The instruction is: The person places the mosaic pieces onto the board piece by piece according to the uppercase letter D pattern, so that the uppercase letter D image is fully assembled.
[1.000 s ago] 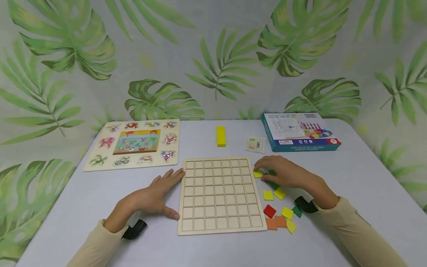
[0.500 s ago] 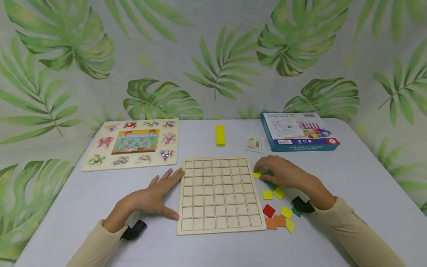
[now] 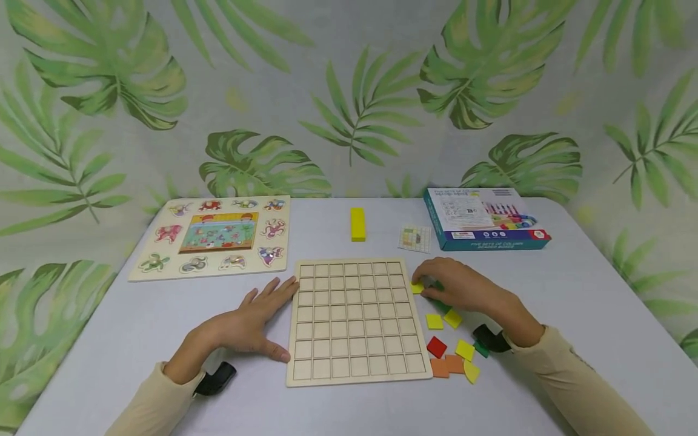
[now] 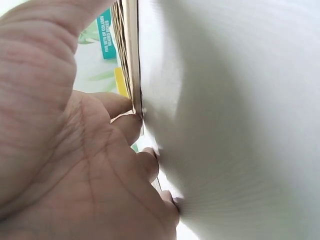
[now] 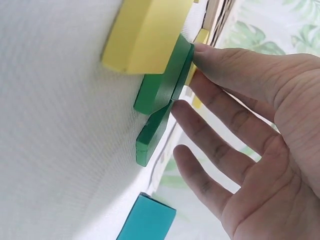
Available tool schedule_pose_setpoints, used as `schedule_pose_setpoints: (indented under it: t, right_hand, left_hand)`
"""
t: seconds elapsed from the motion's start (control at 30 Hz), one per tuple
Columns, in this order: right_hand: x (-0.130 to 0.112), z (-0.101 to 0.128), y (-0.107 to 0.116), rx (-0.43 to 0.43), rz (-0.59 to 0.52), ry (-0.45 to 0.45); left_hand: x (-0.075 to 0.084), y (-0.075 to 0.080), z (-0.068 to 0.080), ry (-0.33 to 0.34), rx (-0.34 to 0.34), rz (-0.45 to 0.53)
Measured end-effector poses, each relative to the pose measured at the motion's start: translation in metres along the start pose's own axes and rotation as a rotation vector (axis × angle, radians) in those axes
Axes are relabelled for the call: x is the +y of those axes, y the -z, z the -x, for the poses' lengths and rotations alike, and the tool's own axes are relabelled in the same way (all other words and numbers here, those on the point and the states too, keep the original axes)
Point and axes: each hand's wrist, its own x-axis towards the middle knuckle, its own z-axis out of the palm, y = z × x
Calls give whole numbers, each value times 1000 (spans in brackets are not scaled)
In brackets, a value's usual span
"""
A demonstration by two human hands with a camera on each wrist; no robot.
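The right hand (image 3: pixel 463 289) lies right of frame centre, its fingers (image 5: pixel 220 145) straight and loosely spread, the tips touching a pair of green tiles (image 5: pixel 162 82) that lie overlapped on the desk (image 3: pixel 572 290); nothing is pinched. A yellow tile (image 3: pixel 417 288) sits just at the fingertips, against the right edge of the wooden grid board (image 3: pixel 357 321). In the right wrist view a larger yellow tile (image 5: pixel 145 35) lies against the green ones, and a teal tile (image 5: pixel 147 220) lies apart at the bottom.

The left hand (image 3: pixel 248 324) rests flat left of centre, fingers (image 4: pixel 127 127) relaxed and extended, tips and thumb touching the board's left edge.

Below the right hand, loose tiles crowd the board's lower right corner: two yellow squares (image 3: pixel 443 320), a red tile (image 3: pixel 436 347), orange tiles (image 3: pixel 447 366) and more yellow ones (image 3: pixel 468 357); they stand between the wrist and the board.

Towards the upper part of the desk lie a yellow block (image 3: pixel 357 224), a small pattern card (image 3: pixel 414 238), a teal game box (image 3: pixel 485 225) and, upper left, an animal peg puzzle (image 3: pixel 212 236). The board's cells are all unfilled, and bare desk runs along the near edge and far right.
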Motion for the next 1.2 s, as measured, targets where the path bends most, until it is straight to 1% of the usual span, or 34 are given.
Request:
schedule_pose_setpoints:
  t: [0.17, 0.3, 0.37, 0.57, 0.63, 0.73, 0.83, 0.97, 1.07, 1.2]
  right_hand:
    - [-1, 1, 0, -19, -4, -14]
    - [-3, 3, 1, -30, -15, -6]
    - [-3, 3, 2, -31, -16, 7]
    - [-5, 0, 9, -29, 16, 29]
    - [-6, -3, 11, -29, 18, 33]
    - [-10, -8, 14, -42, 7, 38]
    - [-15, -14, 14, -56, -6, 51]
    - [-22, -25, 11, -53, -19, 80]
    - [-27, -32, 9, -49, -26, 100]
    - [-34, -40, 7, -55, -25, 96]
  left_hand:
    - [1, -5, 1, 3, 1, -15]
    - [3, -9, 3, 2, 12, -2]
    - [5, -9, 4, 13, 15, -4]
    - [12, -8, 0, 72, -7, -32]
    - [14, -8, -2, 86, -15, -34]
    - [13, -9, -4, 88, -24, -28]
    - [11, -10, -4, 80, -25, -12]
    - [9, -10, -4, 62, -14, 11]
    - [8, -9, -4, 56, -15, 14]
    - [8, -7, -4, 60, -22, 1]
